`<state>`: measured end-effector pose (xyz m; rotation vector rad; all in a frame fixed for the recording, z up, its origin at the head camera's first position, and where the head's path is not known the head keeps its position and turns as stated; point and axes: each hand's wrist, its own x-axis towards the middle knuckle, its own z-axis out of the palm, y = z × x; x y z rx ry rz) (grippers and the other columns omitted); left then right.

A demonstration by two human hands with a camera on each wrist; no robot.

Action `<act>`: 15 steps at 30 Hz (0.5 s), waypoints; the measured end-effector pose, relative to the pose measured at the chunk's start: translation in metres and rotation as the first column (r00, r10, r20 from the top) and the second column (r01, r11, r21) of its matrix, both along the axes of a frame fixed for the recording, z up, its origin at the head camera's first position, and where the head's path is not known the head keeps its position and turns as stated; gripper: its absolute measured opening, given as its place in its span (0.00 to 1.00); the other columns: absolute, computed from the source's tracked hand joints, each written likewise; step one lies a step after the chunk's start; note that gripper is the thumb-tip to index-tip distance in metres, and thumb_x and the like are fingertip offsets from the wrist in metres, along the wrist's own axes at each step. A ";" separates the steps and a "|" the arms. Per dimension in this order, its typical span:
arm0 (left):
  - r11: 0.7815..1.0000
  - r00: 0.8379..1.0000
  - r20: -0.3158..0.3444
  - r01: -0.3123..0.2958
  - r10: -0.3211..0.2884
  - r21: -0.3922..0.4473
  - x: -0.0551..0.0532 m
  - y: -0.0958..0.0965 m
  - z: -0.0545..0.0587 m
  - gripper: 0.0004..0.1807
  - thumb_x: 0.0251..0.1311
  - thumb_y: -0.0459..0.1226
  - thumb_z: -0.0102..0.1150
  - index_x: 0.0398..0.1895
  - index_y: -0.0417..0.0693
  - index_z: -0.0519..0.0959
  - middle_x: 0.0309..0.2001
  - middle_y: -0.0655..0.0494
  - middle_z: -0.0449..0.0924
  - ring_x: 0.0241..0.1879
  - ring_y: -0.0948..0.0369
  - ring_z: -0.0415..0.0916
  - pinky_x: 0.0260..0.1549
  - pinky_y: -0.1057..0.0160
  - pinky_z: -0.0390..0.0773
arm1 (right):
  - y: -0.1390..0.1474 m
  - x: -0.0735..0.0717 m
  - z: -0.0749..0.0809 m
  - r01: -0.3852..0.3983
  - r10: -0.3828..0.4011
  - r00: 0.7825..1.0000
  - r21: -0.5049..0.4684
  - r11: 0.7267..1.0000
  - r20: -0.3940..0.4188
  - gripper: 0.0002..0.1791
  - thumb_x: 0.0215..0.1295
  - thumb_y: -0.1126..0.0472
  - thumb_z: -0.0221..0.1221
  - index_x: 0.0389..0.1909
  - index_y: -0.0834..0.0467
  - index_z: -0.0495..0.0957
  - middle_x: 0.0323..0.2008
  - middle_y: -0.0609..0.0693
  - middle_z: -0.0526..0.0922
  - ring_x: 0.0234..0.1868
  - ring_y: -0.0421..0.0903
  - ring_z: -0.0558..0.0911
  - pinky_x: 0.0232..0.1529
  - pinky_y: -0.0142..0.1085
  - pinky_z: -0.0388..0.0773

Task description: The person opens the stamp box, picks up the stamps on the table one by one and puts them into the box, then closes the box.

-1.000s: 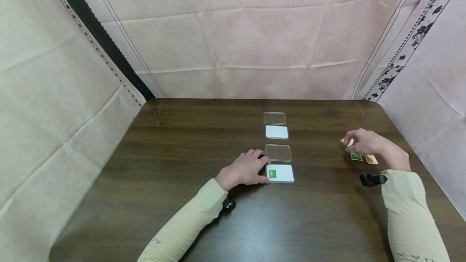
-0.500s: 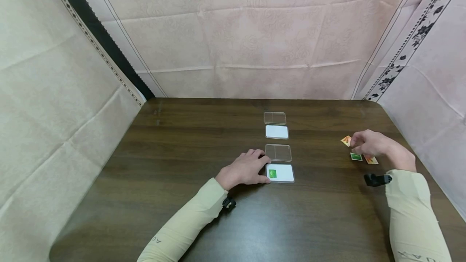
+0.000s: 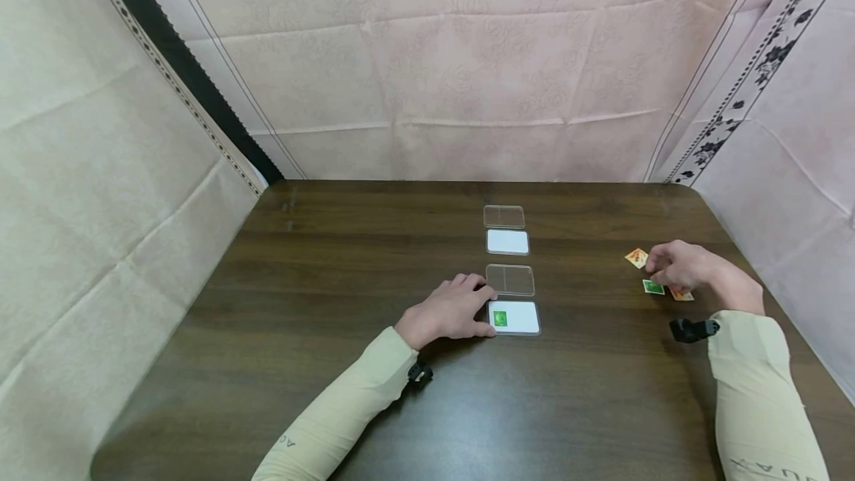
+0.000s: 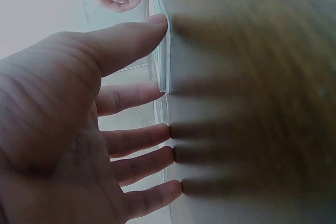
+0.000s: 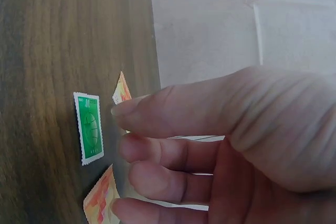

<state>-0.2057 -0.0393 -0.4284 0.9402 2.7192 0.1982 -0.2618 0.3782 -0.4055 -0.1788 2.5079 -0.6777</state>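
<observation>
My left hand (image 3: 449, 309) rests at the left side of a flat case with a white inside (image 3: 522, 318). Its fingers are spread and fairly straight, thumb and index fingertip at the case's edge, the others on the table. Inside the case, near the left end, lies a green stamp (image 3: 500, 318). My right hand (image 3: 680, 267) hovers low over loose perforated stamps, fingers loosely bent, with nothing visible between thumb and index. Near it lie a second green stamp (image 5: 90, 129), an orange stamp (image 3: 637, 258) beyond, and another orange stamp (image 5: 102, 200) partly under the fingers.
The opened clear lid (image 3: 510, 280) lies behind the near case. Farther back is another white case (image 3: 508, 242) with its clear lid (image 3: 504, 217). Patterned cloth (image 3: 427, 80) hangs around the brown wooden table (image 3: 374, 243).
My right hand has drawn back slightly to the right, uncovering the far orange stamp and more of the loose green one. My left hand has stayed in place.
</observation>
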 end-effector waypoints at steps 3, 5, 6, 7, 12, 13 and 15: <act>1.000 1.000 -0.002 0.000 0.000 0.001 0.000 0.000 0.000 0.33 0.62 0.57 0.60 0.67 0.57 0.70 0.70 0.51 0.63 0.68 0.54 0.61 0.66 0.50 0.65 | 0.000 -0.001 -0.002 -0.001 0.001 1.000 0.000 1.000 0.000 0.10 0.64 0.67 0.57 0.43 0.67 0.71 0.17 0.46 0.69 0.20 0.42 0.71 0.25 0.37 0.74; 1.000 1.000 -0.002 0.000 0.000 0.003 0.000 0.000 0.000 0.32 0.62 0.57 0.60 0.67 0.56 0.70 0.70 0.51 0.64 0.68 0.54 0.61 0.66 0.50 0.65 | 0.000 -0.001 -0.003 -0.001 0.001 1.000 -0.012 1.000 0.008 0.10 0.63 0.68 0.58 0.42 0.68 0.71 0.17 0.46 0.69 0.19 0.42 0.71 0.24 0.36 0.73; 1.000 1.000 -0.002 0.000 0.000 0.002 0.000 0.000 0.000 0.32 0.62 0.57 0.60 0.67 0.56 0.70 0.70 0.51 0.64 0.68 0.54 0.61 0.66 0.50 0.65 | 0.000 -0.001 -0.004 0.000 0.000 1.000 -0.015 1.000 0.013 0.10 0.63 0.68 0.58 0.42 0.68 0.71 0.17 0.46 0.68 0.19 0.41 0.71 0.23 0.36 0.72; 1.000 1.000 -0.003 0.000 0.000 0.002 0.000 0.000 0.000 0.32 0.62 0.57 0.60 0.67 0.57 0.70 0.70 0.51 0.64 0.68 0.54 0.61 0.66 0.50 0.65 | 0.000 -0.001 -0.005 0.003 -0.003 1.000 -0.024 1.000 0.024 0.10 0.63 0.69 0.58 0.42 0.68 0.70 0.17 0.45 0.68 0.18 0.41 0.71 0.23 0.35 0.72; 1.000 1.000 -0.003 0.001 -0.001 0.004 0.000 0.000 0.001 0.32 0.62 0.57 0.60 0.67 0.56 0.70 0.70 0.51 0.64 0.68 0.54 0.61 0.66 0.50 0.65 | -0.001 -0.001 -0.007 0.020 -0.017 0.997 -0.043 0.999 0.076 0.11 0.62 0.70 0.58 0.41 0.68 0.67 0.17 0.45 0.67 0.17 0.41 0.70 0.21 0.33 0.69; 1.000 1.000 -0.001 0.001 -0.001 0.004 0.001 0.000 0.001 0.33 0.62 0.57 0.60 0.67 0.56 0.70 0.70 0.51 0.64 0.68 0.54 0.61 0.66 0.49 0.65 | -0.001 -0.001 -0.007 0.024 -0.020 0.997 -0.038 0.999 0.081 0.11 0.62 0.70 0.58 0.41 0.68 0.67 0.17 0.45 0.67 0.17 0.40 0.69 0.21 0.33 0.69; 1.000 1.000 0.001 0.001 -0.001 0.005 0.001 0.000 0.001 0.32 0.62 0.57 0.60 0.67 0.56 0.70 0.70 0.51 0.64 0.68 0.54 0.61 0.66 0.50 0.65 | 0.000 -0.001 -0.007 0.022 -0.019 0.997 -0.035 0.999 0.078 0.11 0.61 0.70 0.58 0.41 0.68 0.67 0.17 0.46 0.67 0.17 0.41 0.69 0.20 0.33 0.68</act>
